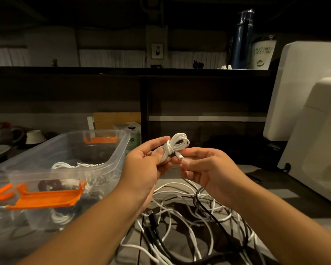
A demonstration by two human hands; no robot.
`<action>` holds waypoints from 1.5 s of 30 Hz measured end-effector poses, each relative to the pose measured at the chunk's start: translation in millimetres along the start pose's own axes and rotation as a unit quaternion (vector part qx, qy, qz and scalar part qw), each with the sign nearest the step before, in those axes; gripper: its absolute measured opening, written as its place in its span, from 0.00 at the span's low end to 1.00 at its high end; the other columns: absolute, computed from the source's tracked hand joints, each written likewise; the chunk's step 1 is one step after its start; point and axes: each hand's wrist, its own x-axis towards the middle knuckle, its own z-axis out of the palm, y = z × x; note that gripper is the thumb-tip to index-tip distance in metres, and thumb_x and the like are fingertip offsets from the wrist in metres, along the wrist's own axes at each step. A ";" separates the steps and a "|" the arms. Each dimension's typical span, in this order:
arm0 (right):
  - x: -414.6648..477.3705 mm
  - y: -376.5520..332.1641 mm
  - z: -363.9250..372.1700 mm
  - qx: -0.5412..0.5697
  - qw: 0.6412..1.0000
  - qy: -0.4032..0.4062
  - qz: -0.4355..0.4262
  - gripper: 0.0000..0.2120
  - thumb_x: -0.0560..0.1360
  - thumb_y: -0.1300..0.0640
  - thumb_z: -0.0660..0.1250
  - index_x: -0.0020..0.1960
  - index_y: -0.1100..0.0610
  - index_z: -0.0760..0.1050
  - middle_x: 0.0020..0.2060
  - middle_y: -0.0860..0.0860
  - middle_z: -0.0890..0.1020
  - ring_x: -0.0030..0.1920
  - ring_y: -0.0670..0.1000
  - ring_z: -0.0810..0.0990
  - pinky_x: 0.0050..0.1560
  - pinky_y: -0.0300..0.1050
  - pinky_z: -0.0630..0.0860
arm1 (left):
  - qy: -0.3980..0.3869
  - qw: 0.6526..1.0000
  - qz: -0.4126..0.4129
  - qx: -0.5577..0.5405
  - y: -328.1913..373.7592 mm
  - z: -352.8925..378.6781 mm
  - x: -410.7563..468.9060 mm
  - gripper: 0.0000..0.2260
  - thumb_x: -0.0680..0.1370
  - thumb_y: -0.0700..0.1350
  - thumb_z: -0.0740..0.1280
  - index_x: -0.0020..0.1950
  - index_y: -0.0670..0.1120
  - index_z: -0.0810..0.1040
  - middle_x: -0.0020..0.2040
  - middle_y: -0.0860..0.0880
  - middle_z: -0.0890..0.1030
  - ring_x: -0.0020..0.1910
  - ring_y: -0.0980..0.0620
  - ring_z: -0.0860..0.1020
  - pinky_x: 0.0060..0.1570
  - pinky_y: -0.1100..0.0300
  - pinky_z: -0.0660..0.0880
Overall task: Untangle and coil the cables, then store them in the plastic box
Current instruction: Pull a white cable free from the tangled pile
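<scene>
Head view, edges: the clear plastic box point(120, 150) sits to my left, its near corner just beside my left wrist. A big white appliance point(304, 92) walls off the right side. A dark shelf point(103, 70) runs across above.
Open room: there is free air between the box rim and the appliance, where both my hands are raised. Below them a tangle of white and black cables point(180, 217) covers the grey table point(275, 196).
Writing: a white cup point(262, 54) on the shelf reads "ANYTIME NICETIME". It stands beside a dark blue bottle point(242, 39).
Left hand point(145, 161): raised palm-in, fingers curled behind the small white cable bundle point(177, 144), thumb pressing its wrapped middle.
Right hand point(204, 167): raised facing the left one, thumb and forefinger pinching the bundle's loose plug end point(180, 156).
Bundle: held in the air between both hands, its loops standing up, right of the box.
Box contents: white coils and dark cables lie inside. An orange latch point(46, 197) hangs at the near end.
</scene>
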 end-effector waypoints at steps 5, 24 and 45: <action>0.9 3.4 4.5 0.042 0.999 0.003 0.012 0.06 0.70 0.62 0.71 0.43 0.62 0.86 0.42 0.58 0.85 0.37 0.49 0.81 0.38 0.38 0.81 | -0.013 0.983 0.105 0.153 -4.1 -3.6 1.3 0.13 0.83 0.37 0.62 0.58 0.50 0.84 0.52 0.49 0.86 0.51 0.51 0.85 0.49 0.58 0.83; -2.3 -16.6 -19.9 -0.308 0.890 0.118 -0.314 0.14 0.75 0.73 0.70 0.47 0.54 0.83 0.42 0.48 0.86 0.47 0.49 0.85 0.49 0.40 0.82 | -0.014 0.984 -0.175 0.038 2.7 4.6 -5.5 0.14 0.82 0.30 0.59 0.50 0.38 0.84 0.48 0.37 0.80 0.41 0.46 0.79 0.37 0.56 0.84; 3.8 -12.8 -19.6 -0.327 0.906 0.151 -0.221 0.12 0.76 0.67 0.71 0.43 0.51 0.84 0.37 0.53 0.84 0.40 0.52 0.83 0.41 0.48 0.82 | -0.189 0.934 0.017 0.301 0.6 -1.6 -9.3 0.13 0.80 0.36 0.68 0.52 0.54 0.83 0.48 0.47 0.83 0.42 0.49 0.85 0.46 0.55 0.84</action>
